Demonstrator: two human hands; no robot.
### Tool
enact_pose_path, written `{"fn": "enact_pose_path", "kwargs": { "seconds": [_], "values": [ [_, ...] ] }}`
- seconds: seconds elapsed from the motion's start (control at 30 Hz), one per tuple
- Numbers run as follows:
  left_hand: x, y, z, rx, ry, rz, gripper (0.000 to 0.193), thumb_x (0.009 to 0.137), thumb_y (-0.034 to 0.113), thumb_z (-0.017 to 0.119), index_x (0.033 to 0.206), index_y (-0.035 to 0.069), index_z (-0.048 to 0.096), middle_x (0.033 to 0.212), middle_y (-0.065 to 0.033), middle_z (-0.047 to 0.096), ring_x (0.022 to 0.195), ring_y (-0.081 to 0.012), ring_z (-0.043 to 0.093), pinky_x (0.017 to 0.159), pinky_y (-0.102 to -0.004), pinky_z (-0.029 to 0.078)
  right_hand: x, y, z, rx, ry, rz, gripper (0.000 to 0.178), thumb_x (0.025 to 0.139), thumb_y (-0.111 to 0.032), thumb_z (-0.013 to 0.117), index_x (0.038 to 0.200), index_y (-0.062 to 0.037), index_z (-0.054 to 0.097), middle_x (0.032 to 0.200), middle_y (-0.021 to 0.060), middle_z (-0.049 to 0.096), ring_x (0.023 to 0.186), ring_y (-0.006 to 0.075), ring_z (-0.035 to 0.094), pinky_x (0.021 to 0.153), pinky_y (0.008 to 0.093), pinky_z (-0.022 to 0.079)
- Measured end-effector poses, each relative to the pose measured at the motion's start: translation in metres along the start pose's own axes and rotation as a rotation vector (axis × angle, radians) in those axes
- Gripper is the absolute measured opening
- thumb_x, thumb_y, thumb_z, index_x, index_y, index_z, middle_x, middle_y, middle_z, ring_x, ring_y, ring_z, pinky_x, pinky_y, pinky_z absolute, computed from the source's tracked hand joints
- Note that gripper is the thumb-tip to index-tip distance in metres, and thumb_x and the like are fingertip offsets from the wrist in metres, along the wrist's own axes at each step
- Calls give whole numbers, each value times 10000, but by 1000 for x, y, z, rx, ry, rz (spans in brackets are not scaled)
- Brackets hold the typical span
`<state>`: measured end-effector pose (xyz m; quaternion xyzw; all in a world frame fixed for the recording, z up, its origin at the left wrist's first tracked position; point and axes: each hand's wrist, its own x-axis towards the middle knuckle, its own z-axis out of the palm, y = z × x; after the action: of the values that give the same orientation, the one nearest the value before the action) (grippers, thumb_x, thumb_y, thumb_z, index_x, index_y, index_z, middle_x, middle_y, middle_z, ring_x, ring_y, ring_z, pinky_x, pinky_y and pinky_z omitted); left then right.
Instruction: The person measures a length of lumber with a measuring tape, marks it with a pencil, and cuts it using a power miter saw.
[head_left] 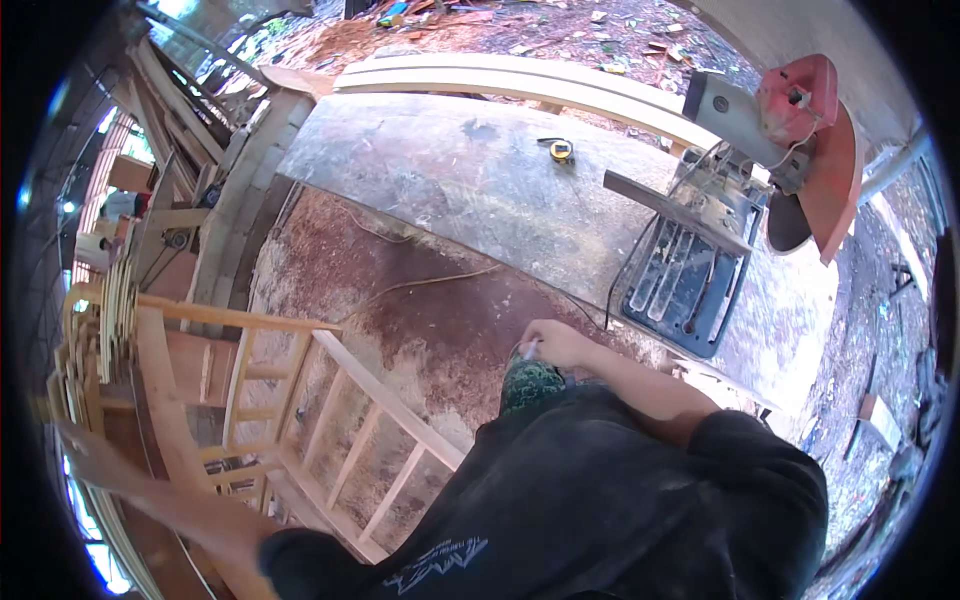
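Note:
My right hand (pixel 548 341) is in front of my waist, beside patterned green cloth. Its fingers are curled, with a small pale spot between them that I cannot make out. My left arm stretches out to the left, and my left hand (pixel 62 428) is at the dark rim of the view, blurred. It is nearest to a stack of thin curved wooden pieces (pixel 118 300); whether it touches them I cannot tell. Below the stack stands a slatted wooden frame (pixel 375 392), made of pale bars and rails.
Ahead is a worn worktable (pixel 430 165) bearing a yellow tape measure (pixel 561 151). A red-guarded cut-off saw (pixel 800 110) with a dark base stands at its right. Long pale boards (pixel 500 75) lie along the far edge. A cord (pixel 430 284) crosses the sawdust-covered floor.

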<state>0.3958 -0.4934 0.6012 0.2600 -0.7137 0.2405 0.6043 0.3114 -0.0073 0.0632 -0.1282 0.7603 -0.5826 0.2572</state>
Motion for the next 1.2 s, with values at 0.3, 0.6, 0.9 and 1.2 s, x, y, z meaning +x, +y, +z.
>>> {"fn": "enact_pose_path", "kwargs": {
  "seconds": [0.3, 0.6, 0.9, 1.2],
  "values": [
    [-580, 315, 77, -951, -1423, 248, 467, 773, 288, 738, 1023, -88, 618, 871, -233, 680, 796, -301, 680, 706, -402, 529, -50, 34, -92, -237, 888, 98, 280, 823, -179, 723, 993, 9, 604, 952, 205, 658, 921, 361, 637, 819, 464, 497],
    [-597, 522, 225, -1288, -1395, 389, 266, 890, 266, 613, 885, 15, 699, 771, -202, 679, 723, -353, 669, 697, -458, 512, -9, 70, -80, -621, 1028, 746, 878, 799, -310, 733, 1446, 51, 262, 1480, 417, 234, 1372, 597, 224, 1131, 635, 183],
    [-543, 795, 246, -1769, -1307, 417, 250, 854, 193, 644, 1018, 6, 674, 1036, -214, 674, 997, -362, 631, 871, -452, 504, 50, 67, -80, -698, 1482, 909, 536, 799, -217, 725, 1251, -54, 487, 1473, 267, 379, 1365, 471, 335, 1107, 567, 266],
    [-559, 1001, 287, -1458, -1470, 914, 343, 774, 145, 672, 1075, -20, 655, 1286, -196, 588, 1124, -358, 606, 957, -422, 491, 56, 73, -86, -750, 1503, 1014, 460, 773, -229, 735, 1145, -80, 510, 1479, 234, 396, 1357, 454, 362, 1084, 550, 304]
  ]
}}
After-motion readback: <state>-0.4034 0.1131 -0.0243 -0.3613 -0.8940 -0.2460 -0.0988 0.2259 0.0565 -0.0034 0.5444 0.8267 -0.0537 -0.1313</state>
